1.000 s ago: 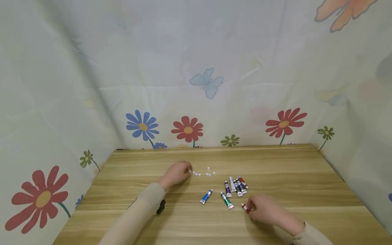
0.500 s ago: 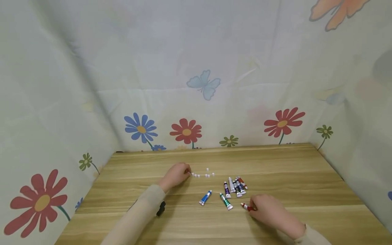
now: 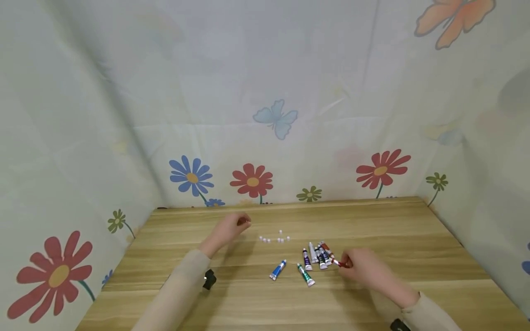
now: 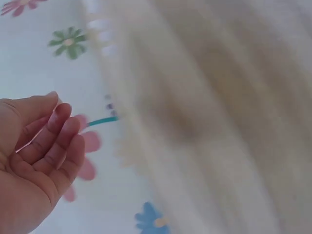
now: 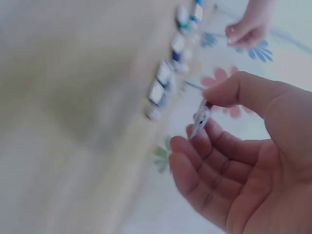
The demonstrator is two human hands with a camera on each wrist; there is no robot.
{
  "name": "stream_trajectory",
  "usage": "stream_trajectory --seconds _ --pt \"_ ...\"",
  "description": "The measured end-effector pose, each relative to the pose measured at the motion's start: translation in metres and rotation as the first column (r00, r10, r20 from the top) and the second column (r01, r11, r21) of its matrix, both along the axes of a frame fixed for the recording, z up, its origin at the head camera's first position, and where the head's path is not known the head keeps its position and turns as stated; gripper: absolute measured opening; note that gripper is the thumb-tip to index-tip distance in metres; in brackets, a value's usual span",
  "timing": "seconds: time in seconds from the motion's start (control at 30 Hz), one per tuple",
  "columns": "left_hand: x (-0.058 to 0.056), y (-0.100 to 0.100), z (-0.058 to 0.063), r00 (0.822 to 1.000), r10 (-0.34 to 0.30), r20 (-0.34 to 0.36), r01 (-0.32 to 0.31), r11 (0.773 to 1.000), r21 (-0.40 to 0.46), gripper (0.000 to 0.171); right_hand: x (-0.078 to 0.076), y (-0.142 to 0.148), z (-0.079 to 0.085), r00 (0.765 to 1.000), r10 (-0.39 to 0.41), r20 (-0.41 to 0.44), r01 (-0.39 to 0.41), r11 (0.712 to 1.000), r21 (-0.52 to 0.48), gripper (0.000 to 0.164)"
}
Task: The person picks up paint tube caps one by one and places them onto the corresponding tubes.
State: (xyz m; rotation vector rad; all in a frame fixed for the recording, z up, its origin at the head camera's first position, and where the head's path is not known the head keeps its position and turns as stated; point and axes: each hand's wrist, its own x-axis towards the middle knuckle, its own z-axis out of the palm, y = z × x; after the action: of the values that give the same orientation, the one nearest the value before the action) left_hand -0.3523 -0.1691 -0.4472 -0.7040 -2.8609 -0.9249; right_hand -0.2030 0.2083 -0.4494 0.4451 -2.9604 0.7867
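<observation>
My left hand (image 3: 232,227) is raised above the table's left side, thumb and index fingertips together on a tiny white piece, apparently a cap (image 3: 250,223). In the left wrist view that piece barely shows between the fingertips. Right of this hand, several small white caps (image 3: 268,240) lie in a loose row. A red paint tube (image 3: 337,262) is pinched between thumb and fingers of my right hand (image 3: 366,269), just off the table. Close by lies a cluster of paint tubes (image 3: 320,258). A green paint tube (image 3: 305,275) and a blue paint tube (image 3: 278,270) lie apart from it.
The wooden table (image 3: 364,220) runs back to a flower-printed curtain (image 3: 331,151), which also hangs along both sides. Black wrist gear (image 3: 210,279) is worn below the left forearm.
My left hand has lifted and moved left from the row of caps, where its leftmost one is gone. The right hand has raised the red paint tube and turned it toward the cluster.
</observation>
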Motion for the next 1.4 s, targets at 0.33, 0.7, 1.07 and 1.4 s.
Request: stream_trajectory --seconds 0.33,0.7,1.07,1.4 --pt "0.011 -0.009 0.052 0.995 0.016 -0.094 0.001 0.985 0.173 0.017 -0.018 0.013 0.064 0.994 0.061 -0.09 -0.067 0.996 -0.061 0.015" --pt "0.046 0.012 0.084 0.994 -0.018 -0.108 0.048 0.958 0.284 0.023 -0.02 0.003 0.088 0.941 0.134 -0.31 -0.149 0.988 -0.026 0.017" --pt "0.097 0.047 0.097 0.985 -0.096 -0.14 0.139 0.931 0.336 0.017 -0.018 -0.024 0.093 0.81 0.262 -0.525 -0.325 0.945 -0.029 0.023" --pt "0.122 0.068 0.1 0.959 -0.185 -0.213 0.248 0.912 0.326 0.015 -0.01 -0.042 0.097 0.671 0.349 -0.654 -0.471 0.882 -0.012 0.026"
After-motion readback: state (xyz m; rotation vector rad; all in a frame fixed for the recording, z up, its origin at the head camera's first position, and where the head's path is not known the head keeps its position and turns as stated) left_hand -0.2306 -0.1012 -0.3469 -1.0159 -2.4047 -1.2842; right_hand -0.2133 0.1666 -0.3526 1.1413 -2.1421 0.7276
